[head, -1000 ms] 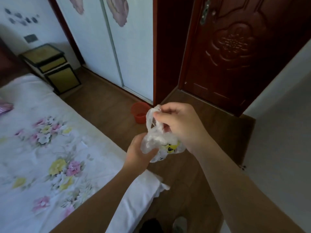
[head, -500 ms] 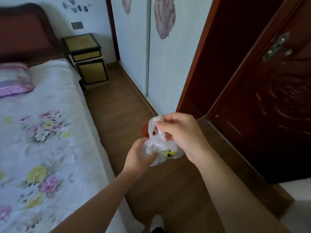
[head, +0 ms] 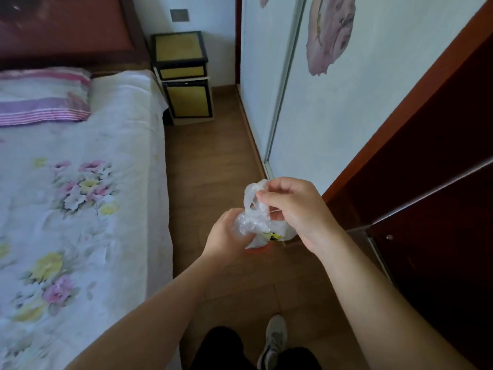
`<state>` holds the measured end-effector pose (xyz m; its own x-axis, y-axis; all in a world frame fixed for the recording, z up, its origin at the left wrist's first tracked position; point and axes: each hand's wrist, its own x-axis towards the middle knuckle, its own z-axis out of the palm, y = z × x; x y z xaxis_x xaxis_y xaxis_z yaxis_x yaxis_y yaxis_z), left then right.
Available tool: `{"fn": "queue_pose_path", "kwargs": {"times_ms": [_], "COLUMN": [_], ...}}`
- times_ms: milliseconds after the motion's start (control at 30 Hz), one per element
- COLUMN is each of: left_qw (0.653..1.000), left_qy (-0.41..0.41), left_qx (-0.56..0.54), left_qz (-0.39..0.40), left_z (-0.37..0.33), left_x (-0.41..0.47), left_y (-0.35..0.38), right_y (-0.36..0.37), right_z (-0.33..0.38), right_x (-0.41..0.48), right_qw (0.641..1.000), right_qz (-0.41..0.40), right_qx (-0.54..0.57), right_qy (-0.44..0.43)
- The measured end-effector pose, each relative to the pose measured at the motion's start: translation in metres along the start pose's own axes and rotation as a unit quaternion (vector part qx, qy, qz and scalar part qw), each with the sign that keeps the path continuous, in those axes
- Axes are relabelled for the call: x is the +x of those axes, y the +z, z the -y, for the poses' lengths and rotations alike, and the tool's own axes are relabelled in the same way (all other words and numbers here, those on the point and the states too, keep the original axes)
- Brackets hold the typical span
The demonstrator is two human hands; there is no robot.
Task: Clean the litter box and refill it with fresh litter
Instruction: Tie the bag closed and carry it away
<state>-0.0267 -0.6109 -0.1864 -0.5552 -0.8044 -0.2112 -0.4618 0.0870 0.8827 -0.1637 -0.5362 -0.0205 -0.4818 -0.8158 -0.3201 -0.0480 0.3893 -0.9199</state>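
While right fingers (head: pixel 262 201) pinch its top, plastic bag (head: pixel 256 222) — crumpled — fills left hand (head: pixel 226 236).

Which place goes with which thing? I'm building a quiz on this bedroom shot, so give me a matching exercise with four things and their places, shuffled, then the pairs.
Things:
1. plastic bag
2. striped pillow
3. nightstand
4. shoe

Places:
A. at the head of the bed
B. on the wooden floor at the bottom edge
C. held between both hands
D. in the corner between bed and wardrobe

Pairs: 1-C, 2-A, 3-D, 4-B
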Motion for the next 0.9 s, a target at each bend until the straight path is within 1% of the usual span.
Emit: {"fn": "queue_pose_path", "kwargs": {"times_ms": [100,200,367,467,567,733,833,900], "left_qw": [1.000,1.000,0.997,0.994,0.990,0.980,0.969,0.966], "left_qy": [-0.018,-0.025,-0.059,-0.099,-0.126,-0.182,-0.229,-0.240], "left_qx": [0.012,0.013,0.012,0.013,0.015,0.003,-0.011,-0.002], "left_qz": [0.002,0.014,0.038,0.050,0.067,0.080,0.086,0.093], "left_z": [0.000,0.012,0.061,0.097,0.148,0.254,0.313,0.349], "left_x": [0.043,0.088,0.163,0.196,0.223,0.259,0.276,0.286], "left_y": [0.007,0.012,0.036,0.056,0.083,0.136,0.162,0.178], "right_y": [-0.014,-0.020,-0.013,-0.003,0.013,0.035,0.049,0.057], "right_z": [0.001,-0.010,-0.061,-0.109,-0.169,-0.285,-0.353,-0.394], "right_x": [0.050,0.100,0.183,0.228,0.268,0.325,0.354,0.371], "right_qw": [1.000,0.999,0.997,0.992,0.982,0.975,0.972,0.969], "right_qz": [0.016,0.013,-0.002,-0.022,-0.028,-0.030,-0.025,-0.017], "right_qx": [-0.006,-0.001,0.000,0.039,0.074,0.054,0.017,-0.012], "right_qy": [0.016,0.046,0.078,0.122,0.170,0.216,0.235,0.245]}}
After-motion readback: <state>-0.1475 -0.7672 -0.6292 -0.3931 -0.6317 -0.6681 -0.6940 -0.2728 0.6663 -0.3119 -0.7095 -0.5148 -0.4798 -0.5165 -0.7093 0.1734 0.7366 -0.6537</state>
